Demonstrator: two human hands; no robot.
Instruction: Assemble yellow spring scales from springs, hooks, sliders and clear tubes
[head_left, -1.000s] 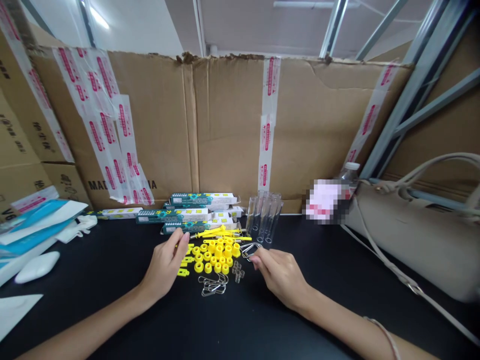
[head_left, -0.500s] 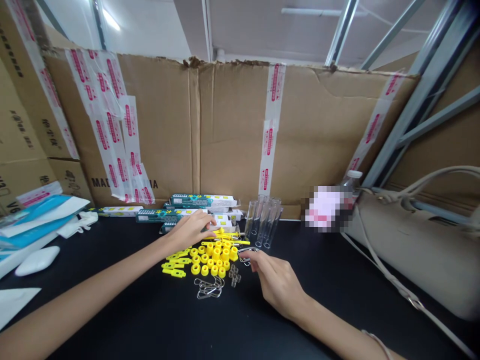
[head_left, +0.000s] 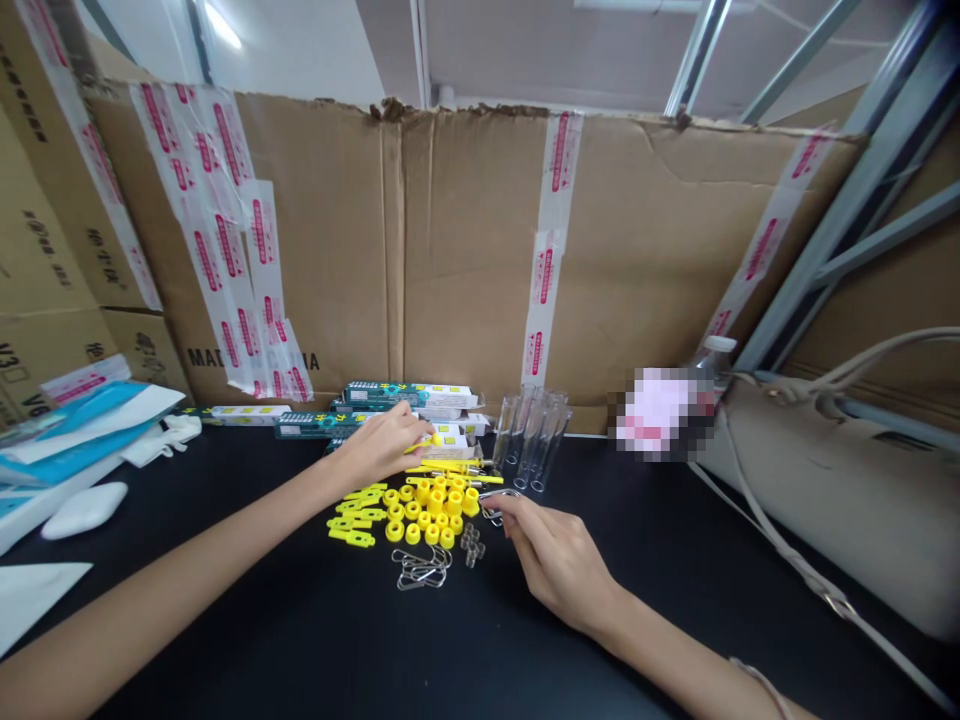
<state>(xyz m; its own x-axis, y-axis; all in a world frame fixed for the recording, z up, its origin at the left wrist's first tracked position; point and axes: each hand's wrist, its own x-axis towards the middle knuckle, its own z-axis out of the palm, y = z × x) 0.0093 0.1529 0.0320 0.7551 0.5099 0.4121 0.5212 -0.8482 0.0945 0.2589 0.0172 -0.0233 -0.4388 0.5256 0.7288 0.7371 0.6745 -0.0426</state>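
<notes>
My left hand (head_left: pixel 381 446) reaches forward over the black table (head_left: pixel 450 640), its fingers pinched on a thin yellow stick (head_left: pixel 429 443) from the bundle of yellow sticks (head_left: pixel 450 467). My right hand (head_left: pixel 559 562) rests on the table with its fingertips closed on a metal wire clip (head_left: pixel 496 502). Between the hands lies a pile of small yellow plastic rings (head_left: pixel 429 510). Flat yellow tabs (head_left: pixel 351 512) lie to its left. More wire clips (head_left: pixel 421 570) and small clear pieces (head_left: pixel 472 544) lie in front.
Several clear glass tubes (head_left: pixel 534 437) lie behind the pile, beside stacked green-and-white boxes (head_left: pixel 397 408). A taped cardboard wall (head_left: pixel 465 250) closes the back. Blue and white packets (head_left: pixel 75 430) and a white pebble-shaped object (head_left: pixel 84 508) sit at left, a beige bag (head_left: pixel 832 500) at right.
My left hand moved forward from beside the yellow tabs to the bundle of yellow sticks and pinched one. My right hand stayed on the wire clip.
</notes>
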